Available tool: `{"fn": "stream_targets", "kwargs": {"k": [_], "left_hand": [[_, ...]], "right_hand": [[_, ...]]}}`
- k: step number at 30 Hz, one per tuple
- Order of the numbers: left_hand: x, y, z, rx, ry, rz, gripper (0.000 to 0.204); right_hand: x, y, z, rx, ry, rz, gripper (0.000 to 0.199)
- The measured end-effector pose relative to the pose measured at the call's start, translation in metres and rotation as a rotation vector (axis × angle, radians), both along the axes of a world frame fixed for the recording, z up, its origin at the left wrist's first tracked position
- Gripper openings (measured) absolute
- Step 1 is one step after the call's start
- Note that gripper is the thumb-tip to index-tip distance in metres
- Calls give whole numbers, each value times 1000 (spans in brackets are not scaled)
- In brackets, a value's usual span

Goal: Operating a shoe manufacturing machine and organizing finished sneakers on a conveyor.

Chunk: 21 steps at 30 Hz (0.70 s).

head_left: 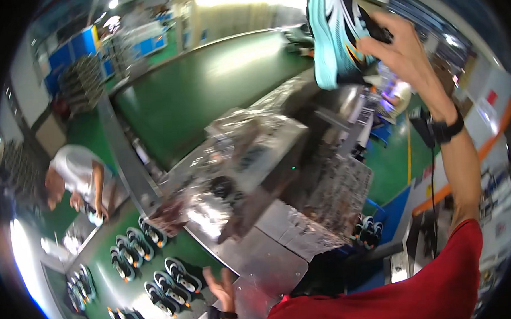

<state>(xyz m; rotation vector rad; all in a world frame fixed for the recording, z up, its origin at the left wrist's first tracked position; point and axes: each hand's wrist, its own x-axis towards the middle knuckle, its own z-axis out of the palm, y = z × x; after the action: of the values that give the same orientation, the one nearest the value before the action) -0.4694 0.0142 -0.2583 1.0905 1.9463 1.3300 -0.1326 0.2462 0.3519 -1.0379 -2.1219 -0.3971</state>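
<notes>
Up at the top right, my right hand (pixel 402 47) grips a sneaker (pixel 331 39), its fingers and thumb closed round the shoe's dark side. The sneaker has a pale teal sole and a white, teal and black upper. It is held on end, with its upper part cut off by the picture's edge. Low in the middle, my left hand (pixel 220 286) is raised beside the metal plate (pixel 266 267), fingers apart and nothing in them. Nearest to that hand, several dark sneakers (pixel 172 285) stand in a row on a green surface.
A foil-covered machine (pixel 255 154) stands in front of me, with a crinkled foil sheet (pixel 337 196) on its right. Beyond it runs a wide green conveyor belt (pixel 206 82). At the left, a person in white (pixel 82 173) handles a shoe. More sneakers (pixel 368 231) sit lower right.
</notes>
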Motion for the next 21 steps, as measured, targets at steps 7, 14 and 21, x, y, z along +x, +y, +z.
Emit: {"fn": "stream_targets", "kwargs": {"k": [7,14,21], "left_hand": [[235,20,246,41,-996,-1259,76],[449,-27,313,-2,-1124,-1564,65],[589,-178,298,-298,-909,-1795,52]], "right_hand": [[155,-210,-97,-176,414,-231,48],[244,-384,-207,-514,975,-601,60],[307,-563,-302,-74,1497,-867,61]]}}
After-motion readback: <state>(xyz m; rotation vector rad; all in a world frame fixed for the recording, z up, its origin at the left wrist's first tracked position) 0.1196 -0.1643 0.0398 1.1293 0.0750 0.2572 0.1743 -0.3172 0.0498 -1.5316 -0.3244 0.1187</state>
